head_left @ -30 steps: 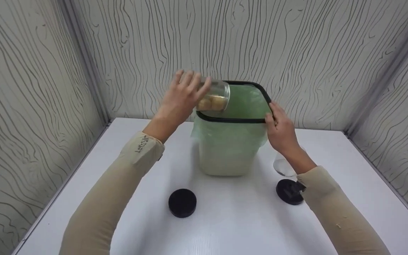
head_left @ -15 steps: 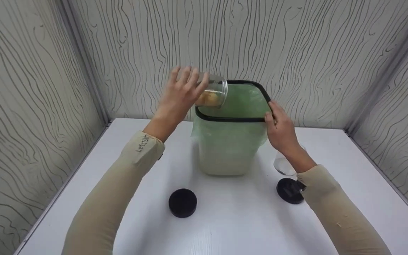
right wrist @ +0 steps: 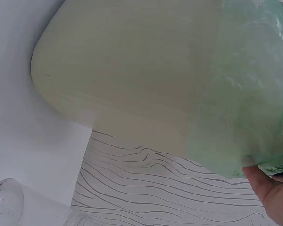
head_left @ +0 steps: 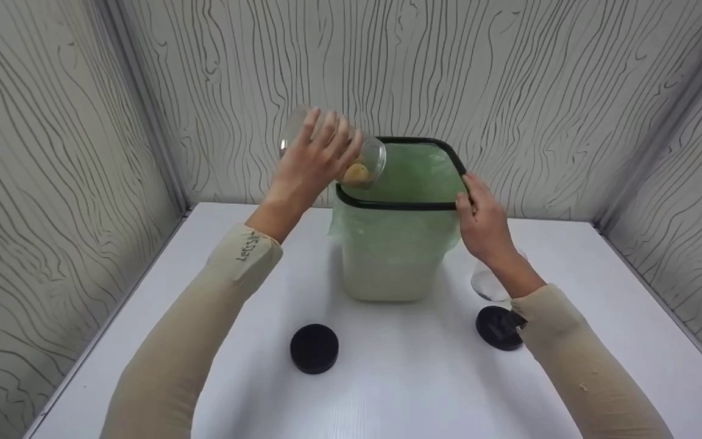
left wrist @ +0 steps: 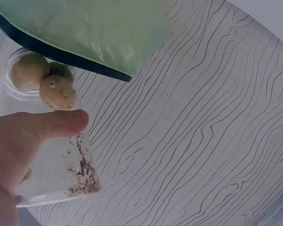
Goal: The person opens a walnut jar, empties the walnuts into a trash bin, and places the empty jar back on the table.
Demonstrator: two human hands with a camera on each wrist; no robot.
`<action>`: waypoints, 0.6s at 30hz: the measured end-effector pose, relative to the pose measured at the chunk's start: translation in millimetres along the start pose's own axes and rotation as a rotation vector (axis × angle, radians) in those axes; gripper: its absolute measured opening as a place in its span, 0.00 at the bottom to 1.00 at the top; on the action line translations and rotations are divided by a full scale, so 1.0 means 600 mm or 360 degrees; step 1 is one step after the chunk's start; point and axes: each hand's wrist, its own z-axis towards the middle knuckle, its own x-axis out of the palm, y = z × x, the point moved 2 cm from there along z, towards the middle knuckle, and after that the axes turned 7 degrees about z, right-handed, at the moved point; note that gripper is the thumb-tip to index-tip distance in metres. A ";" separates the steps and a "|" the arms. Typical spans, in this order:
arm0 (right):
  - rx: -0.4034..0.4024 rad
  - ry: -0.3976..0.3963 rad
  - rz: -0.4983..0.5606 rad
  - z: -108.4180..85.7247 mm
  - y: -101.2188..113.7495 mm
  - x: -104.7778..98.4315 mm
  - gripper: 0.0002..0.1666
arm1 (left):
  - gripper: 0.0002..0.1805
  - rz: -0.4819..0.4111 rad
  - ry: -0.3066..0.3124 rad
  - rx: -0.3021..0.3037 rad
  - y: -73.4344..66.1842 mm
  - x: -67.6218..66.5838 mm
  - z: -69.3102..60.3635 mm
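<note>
My left hand (head_left: 311, 161) grips a clear jar (head_left: 292, 127), tilted with its mouth pointing down and right over the left side of the bin (head_left: 387, 280). Several round tan balls (left wrist: 57, 92) lie near the jar's mouth, and brown crumbs (left wrist: 87, 176) cling inside toward its base. The bin is pale, lined with a green plastic bag (head_left: 415, 174) and topped by a black rim ring (head_left: 400, 206). At the rim's right side, my right hand (head_left: 485, 222) holds the ring and bag edge between thumb and fingers. The bin's inner bottom is hidden.
A second clear jar (head_left: 489, 286) stands right of the bin, partly behind my right forearm. One black lid (head_left: 314, 349) lies on the white table (head_left: 387, 390) at front left. Another black lid (head_left: 496, 328) lies by my right sleeve. Wood-patterned walls (head_left: 387, 67) enclose the table.
The jar has tipped more steeply: its base has risen and its mouth points further down, shifted slightly left. The balls inside have shifted too. My right hand and the bin stay in place.
</note>
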 end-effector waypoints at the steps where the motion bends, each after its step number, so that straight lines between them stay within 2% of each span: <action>1: -0.0001 0.0001 0.0000 0.000 0.000 0.000 0.34 | 0.43 0.0051 -0.0014 0.0033 -0.002 0.001 0.000; 6: -0.0001 0.0000 0.0001 0.001 0.000 0.001 0.34 | 0.46 0.0224 -0.0126 0.0165 -0.005 0.005 0.002; 11: 0.0026 0.0020 0.0019 0.002 0.002 0.002 0.34 | 0.42 0.0301 -0.0183 0.0244 -0.005 0.005 0.008; 13: 0.0027 0.0015 0.0019 0.003 0.002 0.002 0.34 | 0.39 0.0279 -0.0191 0.0223 -0.006 0.005 0.010; 18: 0.0020 -0.0011 0.0009 0.002 0.000 0.002 0.34 | 0.39 0.0132 -0.0145 0.0086 -0.009 0.003 0.011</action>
